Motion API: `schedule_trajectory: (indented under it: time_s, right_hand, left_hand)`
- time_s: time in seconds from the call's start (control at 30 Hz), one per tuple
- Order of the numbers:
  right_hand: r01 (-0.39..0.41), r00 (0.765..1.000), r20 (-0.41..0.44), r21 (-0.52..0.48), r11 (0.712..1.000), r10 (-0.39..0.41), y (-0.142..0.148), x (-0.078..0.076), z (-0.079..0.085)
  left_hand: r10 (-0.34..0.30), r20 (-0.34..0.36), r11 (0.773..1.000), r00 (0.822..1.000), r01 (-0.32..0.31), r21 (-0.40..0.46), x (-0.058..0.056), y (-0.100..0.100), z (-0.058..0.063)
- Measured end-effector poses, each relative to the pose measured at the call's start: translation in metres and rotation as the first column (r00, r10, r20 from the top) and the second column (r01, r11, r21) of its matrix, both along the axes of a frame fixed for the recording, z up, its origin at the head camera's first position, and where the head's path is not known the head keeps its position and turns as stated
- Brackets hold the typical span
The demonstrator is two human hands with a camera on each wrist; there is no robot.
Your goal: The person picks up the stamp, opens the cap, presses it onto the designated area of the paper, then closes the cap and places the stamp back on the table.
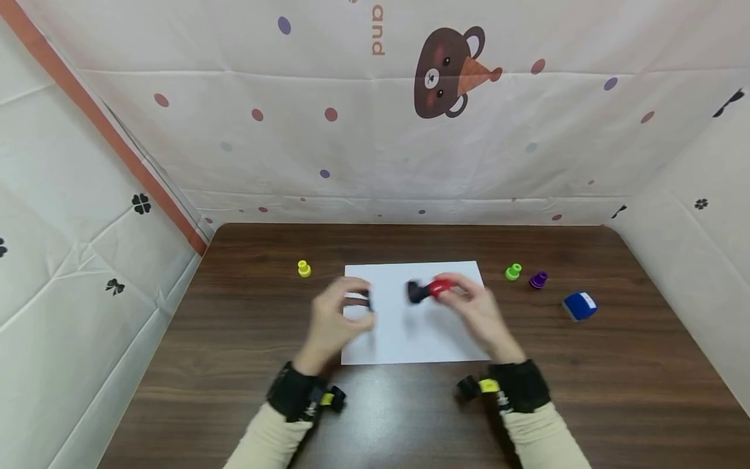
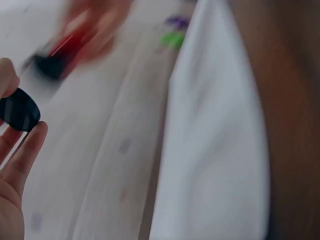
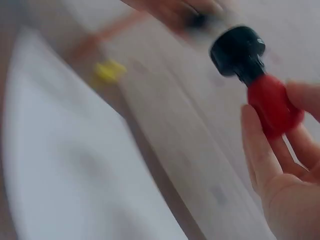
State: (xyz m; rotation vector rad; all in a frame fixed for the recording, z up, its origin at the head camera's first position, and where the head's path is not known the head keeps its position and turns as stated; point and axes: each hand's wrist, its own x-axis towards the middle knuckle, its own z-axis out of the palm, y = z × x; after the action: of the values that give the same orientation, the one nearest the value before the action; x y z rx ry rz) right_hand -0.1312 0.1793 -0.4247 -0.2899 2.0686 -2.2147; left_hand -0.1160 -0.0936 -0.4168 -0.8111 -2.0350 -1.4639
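My right hand grips the rounded red handle of a stamp. The stamp's black round head points left toward the other hand. A small black round cap is pinched between the thumb and fingers of my left hand. In the head view only the cap's dark edge shows past those fingers. Both hands are raised over a white sheet of paper, with a gap between stamp and cap.
On the brown wooden table a small yellow peg-shaped piece stands left of the paper. To the right are a green piece, a purple piece and a blue block with a white face. Patterned cloth hangs behind.
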Motion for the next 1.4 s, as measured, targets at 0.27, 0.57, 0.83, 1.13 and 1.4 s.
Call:
schedule_trajectory:
  time_s: [0.27, 0.57, 0.83, 1.13, 1.4]
  right_hand:
    - [0.050, 0.997, -0.043, -0.137, 0.989, -0.056, 0.059, 0.000, 0.013]
    - [0.102, 0.994, 0.026, 0.150, 0.983, -0.107, 0.051, -0.006, 0.009]
    - [0.173, 0.982, -0.153, 0.526, 0.832, -0.108, 0.015, -0.022, 0.012]
    - [0.295, 0.896, -0.441, 0.669, 0.682, 0.045, -0.029, -0.044, 0.010]
    - [0.290, 0.882, -0.447, 0.764, 0.576, 0.149, -0.059, -0.061, 0.007]
  left_hand:
    - [0.153, 0.061, 0.987, 0.986, -0.150, -0.056, 0.007, -0.054, 0.026]
    - [0.129, 0.055, 0.987, 0.990, -0.123, -0.099, 0.001, -0.049, -0.001]
    - [0.167, 0.078, 0.969, 0.983, -0.149, -0.199, 0.000, -0.042, -0.021]
    - [0.168, 0.116, 0.960, 0.979, -0.136, -0.245, 0.002, -0.042, -0.029]
    - [0.138, 0.127, 0.966, 0.982, -0.106, -0.236, 0.004, -0.041, -0.033]
